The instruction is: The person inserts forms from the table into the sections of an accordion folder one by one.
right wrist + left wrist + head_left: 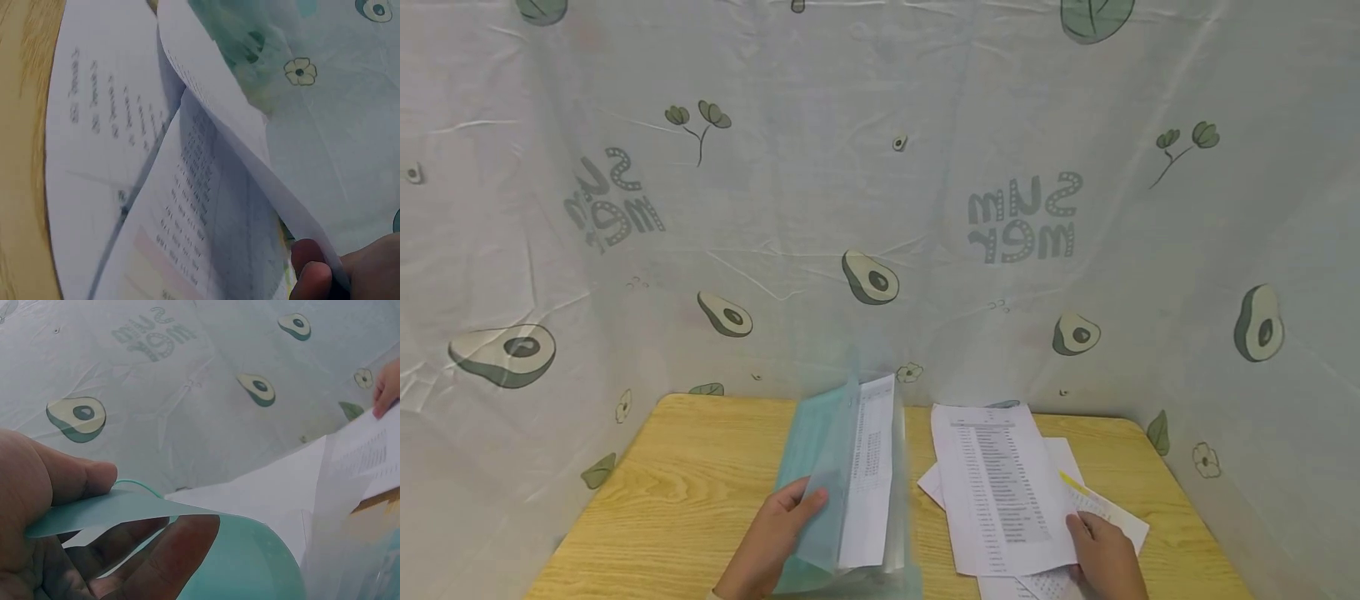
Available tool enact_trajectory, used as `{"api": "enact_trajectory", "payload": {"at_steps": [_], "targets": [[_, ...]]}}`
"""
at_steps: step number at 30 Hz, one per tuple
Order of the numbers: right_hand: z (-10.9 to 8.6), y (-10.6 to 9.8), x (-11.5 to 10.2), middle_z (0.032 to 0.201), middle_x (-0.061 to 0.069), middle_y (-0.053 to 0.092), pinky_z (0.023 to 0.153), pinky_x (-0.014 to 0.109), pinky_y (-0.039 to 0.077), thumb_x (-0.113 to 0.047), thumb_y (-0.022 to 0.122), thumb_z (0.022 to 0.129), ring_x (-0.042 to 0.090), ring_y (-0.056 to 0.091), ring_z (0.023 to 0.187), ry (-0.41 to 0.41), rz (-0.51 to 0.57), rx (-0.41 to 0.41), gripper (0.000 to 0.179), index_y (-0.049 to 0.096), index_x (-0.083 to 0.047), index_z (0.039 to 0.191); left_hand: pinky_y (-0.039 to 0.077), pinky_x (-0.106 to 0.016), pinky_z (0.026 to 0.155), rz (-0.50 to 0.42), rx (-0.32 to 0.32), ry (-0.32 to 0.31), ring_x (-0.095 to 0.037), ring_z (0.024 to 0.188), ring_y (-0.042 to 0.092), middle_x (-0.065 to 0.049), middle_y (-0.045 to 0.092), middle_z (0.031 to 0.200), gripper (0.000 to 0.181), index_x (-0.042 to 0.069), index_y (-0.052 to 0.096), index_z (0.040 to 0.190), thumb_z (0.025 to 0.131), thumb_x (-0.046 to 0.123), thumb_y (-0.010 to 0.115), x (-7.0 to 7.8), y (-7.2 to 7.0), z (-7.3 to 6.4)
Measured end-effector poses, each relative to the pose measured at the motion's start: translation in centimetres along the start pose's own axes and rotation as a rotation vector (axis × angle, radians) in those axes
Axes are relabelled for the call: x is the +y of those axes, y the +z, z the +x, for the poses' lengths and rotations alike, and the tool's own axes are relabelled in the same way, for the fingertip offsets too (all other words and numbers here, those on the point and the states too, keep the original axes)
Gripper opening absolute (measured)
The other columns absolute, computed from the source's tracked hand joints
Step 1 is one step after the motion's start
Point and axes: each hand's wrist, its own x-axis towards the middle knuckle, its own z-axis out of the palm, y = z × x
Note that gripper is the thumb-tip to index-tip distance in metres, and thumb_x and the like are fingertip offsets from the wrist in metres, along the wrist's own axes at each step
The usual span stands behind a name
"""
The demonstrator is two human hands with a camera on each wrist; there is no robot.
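A teal, see-through plastic folder [808, 433] stands partly spread on the table, a printed sheet [868, 492] inside it. With thumb and fingers my left hand [778, 529] pinches the folder's left cover; the left wrist view shows this cover [125, 509] between thumb and fingers. On the right, my right hand [1105, 550] pinches the lower right edge of a printed paper sheet [1000, 492]. That sheet [250, 162] is lifted and bent in the right wrist view, above other printed papers [94, 156].
Several loose papers [1123, 521], one with a yellow strip, lie overlapping beneath the held sheet. The wooden table [662, 483] reaches back to a pale curtain [805, 192] printed with avocados, which hangs behind and on both sides.
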Motion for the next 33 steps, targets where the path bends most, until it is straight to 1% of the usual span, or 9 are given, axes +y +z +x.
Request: {"api": "enact_trajectory", "payload": {"at_steps": [1, 4, 6, 9, 14, 17, 23, 28, 33], "targets": [[-0.2, 0.0, -0.2, 0.085, 0.011, 0.067, 0.061, 0.035, 0.045, -0.025, 0.044, 0.109, 0.019, 0.058, 0.061, -0.002, 0.023, 0.010, 0.051, 0.051, 0.016, 0.138, 0.059, -0.038, 0.086, 0.000, 0.001, 0.001, -0.022, 0.108, 0.069, -0.014, 0.069, 0.127, 0.059, -0.002, 0.053, 0.146, 0.105, 0.039, 0.060, 0.0, 0.0, 0.0], [-0.7, 0.0, -0.8, 0.094, 0.015, 0.070, 0.056, 0.031, 0.047, -0.028, 0.046, 0.109, 0.018, 0.058, 0.064, -0.015, 0.070, 0.050, 0.054, 0.050, 0.016, 0.139, 0.059, -0.038, 0.085, 0.003, 0.006, 0.001, -0.022, 0.108, 0.069, -0.015, 0.069, 0.128, 0.058, -0.003, 0.053, 0.146, 0.106, 0.038, 0.059, 0.0, 0.2, -0.1], [-1.2, -0.1, -1.2, 0.095, 0.016, 0.070, 0.055, 0.030, 0.049, -0.030, 0.047, 0.109, 0.018, 0.059, 0.065, -0.014, 0.101, 0.068, 0.055, 0.051, 0.016, 0.139, 0.059, -0.039, 0.085, 0.007, 0.013, 0.000, -0.023, 0.108, 0.069, -0.015, 0.069, 0.128, 0.058, -0.003, 0.053, 0.146, 0.106, 0.038, 0.059, 0.0, 0.2, -0.1], [-2.0, -0.3, -1.8, 0.091, 0.013, 0.070, 0.054, 0.030, 0.050, -0.031, 0.049, 0.108, 0.018, 0.060, 0.066, 0.009, 0.150, 0.092, 0.055, 0.053, 0.016, 0.138, 0.059, -0.039, 0.085, 0.013, 0.020, -0.001, -0.023, 0.108, 0.069, -0.016, 0.069, 0.128, 0.058, -0.004, 0.053, 0.146, 0.106, 0.038, 0.059, -0.1, 0.2, -0.1], [-3.6, -0.4, -2.5, 0.084, 0.011, 0.070, 0.052, 0.032, 0.050, -0.032, 0.054, 0.107, 0.019, 0.060, 0.062, 0.038, 0.238, 0.130, 0.056, 0.054, 0.016, 0.137, 0.059, -0.038, 0.084, 0.019, 0.018, -0.002, -0.023, 0.108, 0.069, -0.015, 0.069, 0.128, 0.059, -0.005, 0.052, 0.146, 0.106, 0.038, 0.059, -0.1, 0.2, -0.1], [-4.5, -0.3, -3.1, 0.083, 0.011, 0.072, 0.052, 0.031, 0.051, -0.033, 0.056, 0.106, 0.019, 0.061, 0.061, 0.037, 0.302, 0.165, 0.058, 0.054, 0.016, 0.136, 0.059, -0.038, 0.085, 0.020, 0.015, -0.003, -0.023, 0.108, 0.069, -0.015, 0.069, 0.128, 0.059, -0.005, 0.052, 0.146, 0.106, 0.038, 0.059, -0.1, 0.2, -0.1], [-5.9, 0.1, -4.3, 0.082, 0.010, 0.075, 0.049, 0.031, 0.051, -0.031, 0.058, 0.105, 0.020, 0.062, 0.056, 0.056, 0.416, 0.254, 0.055, 0.058, 0.015, 0.135, 0.059, -0.037, 0.085, 0.024, 0.014, 0.000, -0.022, 0.109, 0.068, -0.015, 0.069, 0.128, 0.060, -0.005, 0.051, 0.147, 0.106, 0.038, 0.059, -0.1, 0.3, -0.1], [-6.6, 0.6, -5.3, 0.078, 0.007, 0.075, 0.047, 0.030, 0.051, -0.030, 0.059, 0.106, 0.017, 0.061, 0.053, 0.072, 0.467, 0.299, 0.050, 0.061, 0.012, 0.134, 0.058, -0.038, 0.086, 0.030, 0.018, -0.002, -0.021, 0.110, 0.068, -0.014, 0.069, 0.128, 0.060, -0.005, 0.051, 0.147, 0.106, 0.038, 0.059, -0.2, 0.3, 0.0], [-7.0, 1.1, -5.9, 0.078, 0.005, 0.075, 0.047, 0.029, 0.051, -0.035, 0.058, 0.106, 0.016, 0.061, 0.053, 0.069, 0.466, 0.306, 0.053, 0.062, 0.010, 0.133, 0.058, -0.038, 0.087, 0.039, 0.028, -0.004, -0.021, 0.111, 0.067, -0.013, 0.068, 0.129, 0.060, -0.004, 0.052, 0.147, 0.105, 0.039, 0.060, -0.1, 0.4, -0.1]]}}
